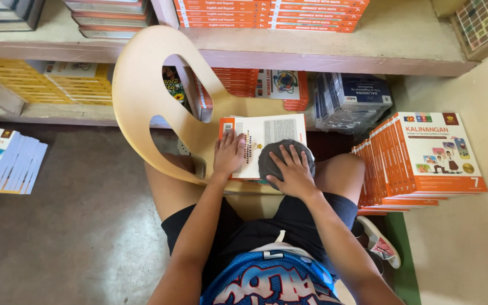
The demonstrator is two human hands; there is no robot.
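Left hand (228, 153) flat on book (266, 135); right hand (292, 169) presses grey cloth (272, 158).

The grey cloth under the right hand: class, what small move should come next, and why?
Probably a short sweep of the grey cloth leftward across the book. The right hand presses the cloth flat on the cover's right part, the left hand steadies the book on the chair, and most of the cover lies beyond the cloth.
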